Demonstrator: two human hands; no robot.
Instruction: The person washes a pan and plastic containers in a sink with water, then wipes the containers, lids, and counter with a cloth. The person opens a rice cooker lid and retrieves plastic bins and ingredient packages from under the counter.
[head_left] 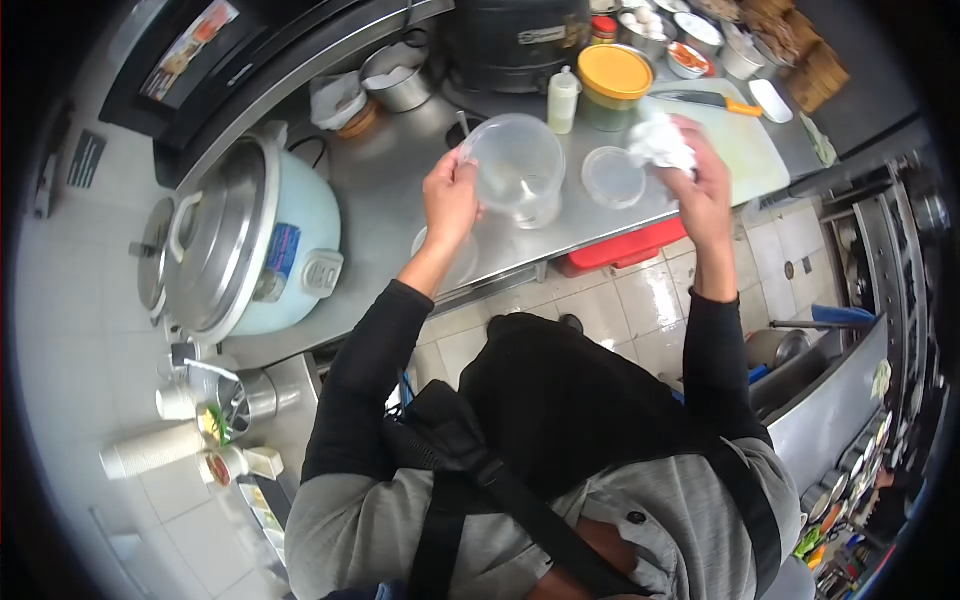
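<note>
My left hand (453, 199) is closed on the rim of a clear plastic container (517, 165), held tilted over the steel counter (385, 205) with its mouth toward me. My right hand (703, 185) grips a crumpled white paper towel (661, 143), slightly blurred. Between the hands, a small round clear tub (614, 178) sits on the counter. Below my left wrist lies a round clear plastic piece (462, 258), partly covered by the arm. Behind the tub stand a squeeze bottle (563, 101) and a container with a yellow lid (613, 76).
A large pale-blue rice cooker (300, 225) fills the left counter. At right, a knife with an orange handle (735, 105) lies on a cutting board (755, 150). A red bin (620, 252) is under the counter edge. Steel pot (398, 85) and black appliance (510, 50) stand behind.
</note>
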